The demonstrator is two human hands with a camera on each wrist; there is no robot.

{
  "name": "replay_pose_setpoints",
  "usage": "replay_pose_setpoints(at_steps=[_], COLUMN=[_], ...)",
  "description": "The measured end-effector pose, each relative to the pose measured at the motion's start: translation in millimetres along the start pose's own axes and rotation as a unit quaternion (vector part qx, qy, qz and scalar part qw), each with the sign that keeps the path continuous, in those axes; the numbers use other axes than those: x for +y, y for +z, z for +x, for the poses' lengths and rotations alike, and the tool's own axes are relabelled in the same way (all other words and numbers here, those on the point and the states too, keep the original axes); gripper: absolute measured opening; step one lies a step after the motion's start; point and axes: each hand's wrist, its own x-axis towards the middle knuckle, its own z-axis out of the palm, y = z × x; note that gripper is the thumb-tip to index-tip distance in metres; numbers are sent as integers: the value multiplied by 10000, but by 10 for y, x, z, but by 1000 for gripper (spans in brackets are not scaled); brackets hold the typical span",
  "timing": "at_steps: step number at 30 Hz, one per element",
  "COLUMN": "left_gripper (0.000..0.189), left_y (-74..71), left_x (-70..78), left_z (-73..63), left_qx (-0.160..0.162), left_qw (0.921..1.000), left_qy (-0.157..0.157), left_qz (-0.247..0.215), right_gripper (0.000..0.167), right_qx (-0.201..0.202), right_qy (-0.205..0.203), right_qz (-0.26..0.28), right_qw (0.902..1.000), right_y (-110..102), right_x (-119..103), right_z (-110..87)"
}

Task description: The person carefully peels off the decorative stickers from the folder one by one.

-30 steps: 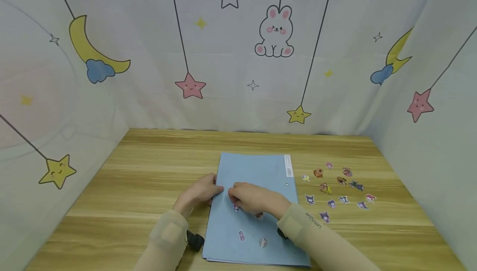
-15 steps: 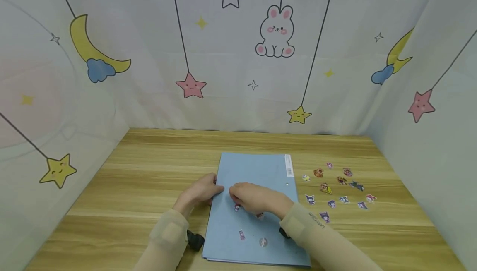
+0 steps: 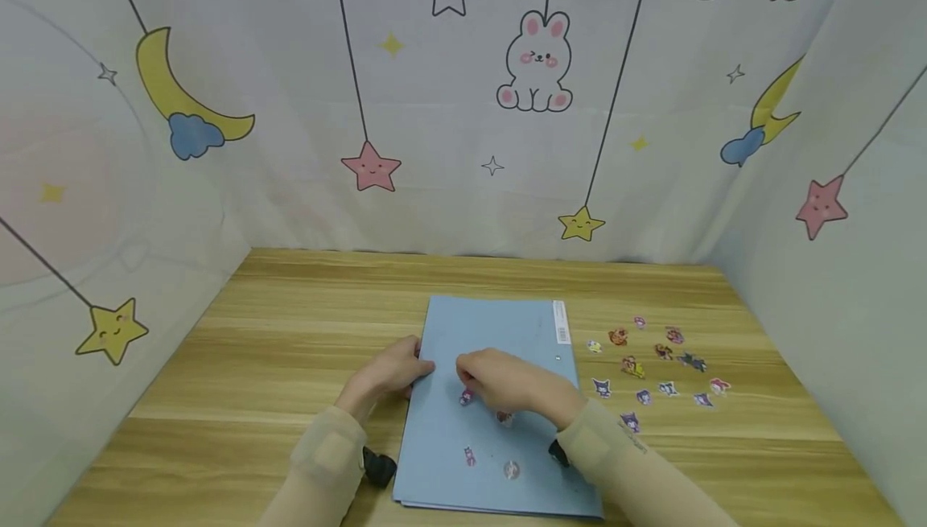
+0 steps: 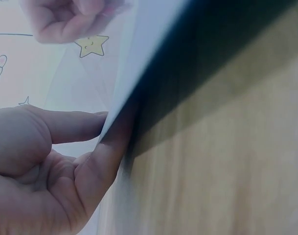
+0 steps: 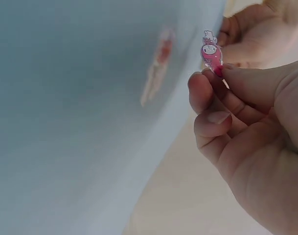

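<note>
A light blue folder [image 3: 500,334] lies on the wooden table. At its left edge my left hand [image 3: 391,368] pinches the cover, thumb on top and fingers underneath; the left wrist view has this thumb [image 4: 75,126] right at the edge. Over the folder, my right hand [image 3: 510,384] pinches a small pink cartoon sticker [image 5: 212,55] between thumb and index finger, its lower end hidden by the fingertips. On the cover are a brownish sticker [image 3: 504,418], partly under the right hand, a small pinkish sticker [image 3: 470,456] and a round pale sticker [image 3: 511,471].
To the folder's right, several loose cartoon stickers [image 3: 632,367] are scattered on the table [image 3: 304,302]. A white barcode label [image 3: 561,323] sits at the folder's upper right corner. White printed curtains [image 3: 449,109] enclose the back and sides.
My right hand has shifted slightly right, and the pink sticker in its fingers has moved a little up and right. The left hand keeps its hold on the folder edge.
</note>
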Motion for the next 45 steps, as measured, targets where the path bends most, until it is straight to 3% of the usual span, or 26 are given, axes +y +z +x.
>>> replay_pose_setpoints(at_steps=[6, 11, 15, 19, 22, 26, 34, 38, 45], left_gripper=[10, 12, 18, 22, 21, 21, 16, 14, 13], left_y=[18, 29, 12, -15, -21, -10, 11, 2, 8], left_x=[9, 7, 3, -11, -11, 1, 17, 12, 5], left_z=[1, 8, -1, -11, -10, -5, 9, 9, 16], left_qx=[31, 65, 88, 136, 165, 141, 129, 89, 50], left_qw=[10000, 9999, 9999, 9997, 9997, 9997, 9998, 9998, 9999], left_qy=[18, 8, -105, -182, -178, -163, -117, -125, -124], left_qz=[30, 78, 27, -7, 14, 83, 116, 113, 78], right_gripper=[11, 10, 13, 10, 3, 4, 12, 19, 19], right_qx=[470, 1289, 1802, 2017, 2051, 2049, 1693, 1496, 1396], right_qy=[46, 137, 639, 1159, 1370, 1530, 1988, 2198, 2082], right_qz=[269, 703, 976, 1056, 1075, 1046, 802, 672, 728], right_qw=[9985, 9891, 9767, 9668, 9631, 9611, 9620, 9616, 9653], right_y=[-104, -277, -448, -578, -638, -643, -416, -300, -173], right_x=[64, 197, 341, 498, 624, 803, 1162, 1303, 1464], right_z=[-185, -481, -773, -1049, -1258, -1554, -2060, -2244, -2384])
